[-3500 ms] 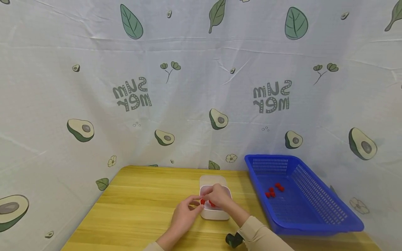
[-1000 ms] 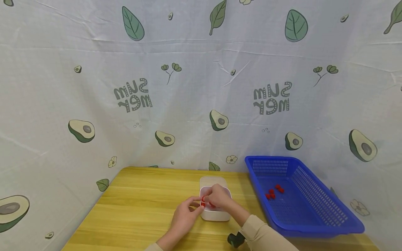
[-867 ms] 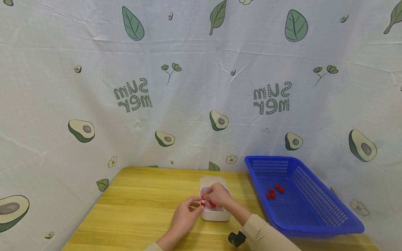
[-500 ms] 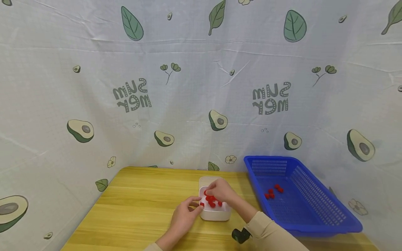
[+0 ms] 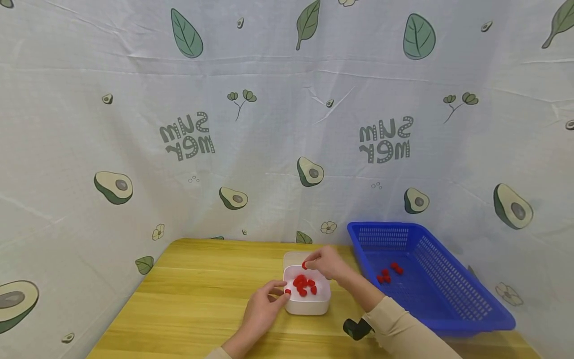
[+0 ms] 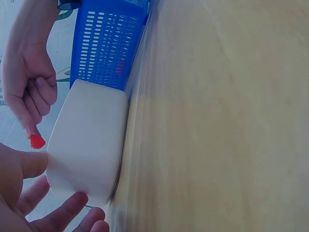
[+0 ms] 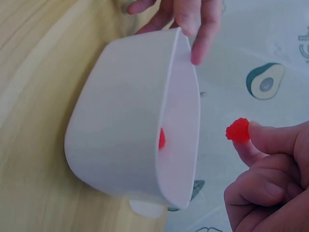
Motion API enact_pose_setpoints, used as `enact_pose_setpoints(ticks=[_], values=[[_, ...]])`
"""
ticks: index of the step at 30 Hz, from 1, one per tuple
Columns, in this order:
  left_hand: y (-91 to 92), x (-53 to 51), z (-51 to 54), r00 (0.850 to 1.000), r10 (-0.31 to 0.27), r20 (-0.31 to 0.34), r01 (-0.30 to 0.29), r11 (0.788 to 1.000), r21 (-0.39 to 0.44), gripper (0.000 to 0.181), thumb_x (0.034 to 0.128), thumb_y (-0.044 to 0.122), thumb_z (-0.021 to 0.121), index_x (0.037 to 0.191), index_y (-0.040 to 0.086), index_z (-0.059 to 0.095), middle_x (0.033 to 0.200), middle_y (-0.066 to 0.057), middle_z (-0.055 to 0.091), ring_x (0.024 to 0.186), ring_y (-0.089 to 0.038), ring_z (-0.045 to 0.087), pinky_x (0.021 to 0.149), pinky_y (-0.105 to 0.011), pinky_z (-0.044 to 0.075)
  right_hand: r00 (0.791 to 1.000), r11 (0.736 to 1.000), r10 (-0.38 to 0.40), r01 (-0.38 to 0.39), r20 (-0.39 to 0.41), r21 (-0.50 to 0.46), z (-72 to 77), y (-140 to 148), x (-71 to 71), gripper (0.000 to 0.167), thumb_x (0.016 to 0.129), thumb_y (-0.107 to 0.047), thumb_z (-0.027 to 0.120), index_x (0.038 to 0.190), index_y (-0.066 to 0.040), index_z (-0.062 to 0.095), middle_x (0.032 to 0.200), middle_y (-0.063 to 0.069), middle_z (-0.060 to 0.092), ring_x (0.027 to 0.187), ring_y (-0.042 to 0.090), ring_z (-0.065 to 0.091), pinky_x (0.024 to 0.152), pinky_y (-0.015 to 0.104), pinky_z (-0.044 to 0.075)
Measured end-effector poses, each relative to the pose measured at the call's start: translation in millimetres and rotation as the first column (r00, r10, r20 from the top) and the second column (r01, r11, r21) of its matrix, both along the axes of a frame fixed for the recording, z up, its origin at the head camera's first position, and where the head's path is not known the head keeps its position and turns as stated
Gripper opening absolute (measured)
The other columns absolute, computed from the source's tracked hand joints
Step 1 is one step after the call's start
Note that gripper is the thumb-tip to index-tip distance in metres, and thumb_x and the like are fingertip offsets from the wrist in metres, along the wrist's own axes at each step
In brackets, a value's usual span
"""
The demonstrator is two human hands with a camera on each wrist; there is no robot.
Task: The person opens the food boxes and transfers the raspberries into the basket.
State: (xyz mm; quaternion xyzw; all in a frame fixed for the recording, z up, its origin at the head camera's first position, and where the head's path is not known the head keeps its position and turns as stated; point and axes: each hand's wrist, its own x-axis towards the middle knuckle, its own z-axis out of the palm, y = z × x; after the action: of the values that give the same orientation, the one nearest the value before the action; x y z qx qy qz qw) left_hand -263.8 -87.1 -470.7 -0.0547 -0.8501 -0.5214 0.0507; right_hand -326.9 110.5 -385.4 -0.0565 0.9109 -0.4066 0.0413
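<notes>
One bumpy red berry (image 7: 238, 130) sits pinched in the right grip (image 5: 328, 262), left grip (image 5: 263, 305) just loosely touching one rounded off-white box (image 5: 307, 308).

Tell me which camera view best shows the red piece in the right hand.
The right wrist view: there the red piece looks largest and its bumpy surface is clear, pinched by the right hand. The head view shows it only as a small red dot; the left wrist view shows it larger than that, its bumps less clear.

Beneath the fingers (image 6: 68, 209) lies a yellow wood-grain bench (image 5: 215, 279); beyond and above them hangs a creased pale cloth (image 5: 260, 65), printed with avocados (image 5: 310, 172), green leaves (image 5: 187, 32) and mirrored "summer" lettering (image 5: 188, 135).
</notes>
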Motion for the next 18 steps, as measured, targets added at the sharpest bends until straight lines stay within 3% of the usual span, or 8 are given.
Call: enact_pose_setpoints(ticks=[7,18], values=[[0.2,0.3,0.5,1.000,0.008,0.005,-0.008,1.000,0.001,0.031,0.0923,0.027,0.073,0.122,0.018,0.070,0.102,0.002,0.071,0.087,-0.015,0.062,0.074,-0.034,0.053,0.999,0.999,-0.039,0.039,0.026,-0.009,14.1,14.1,0.6,0.012,0.092,-0.014,0.070,0.097,-0.008,0.079,0.094,0.009,0.071,0.051,0.014,0.032,0.047,0.023,0.028],[0.3,1.5,1.3,1.000,-0.003,-0.002,0.003,1.000,0.013,0.031,0.0918,0.027,0.074,0.121,0.017,0.070,0.101,0.001,0.071,0.087,-0.015,0.061,0.072,-0.032,0.052,0.998,0.997,-0.069,0.069,-0.007,0.028,25.7,41.9,-6.3,0.018,0.092,-0.016,0.070,0.103,-0.003,0.077,0.096,0.008,0.070,0.055,0.014,0.037,0.047,0.024,0.032]])
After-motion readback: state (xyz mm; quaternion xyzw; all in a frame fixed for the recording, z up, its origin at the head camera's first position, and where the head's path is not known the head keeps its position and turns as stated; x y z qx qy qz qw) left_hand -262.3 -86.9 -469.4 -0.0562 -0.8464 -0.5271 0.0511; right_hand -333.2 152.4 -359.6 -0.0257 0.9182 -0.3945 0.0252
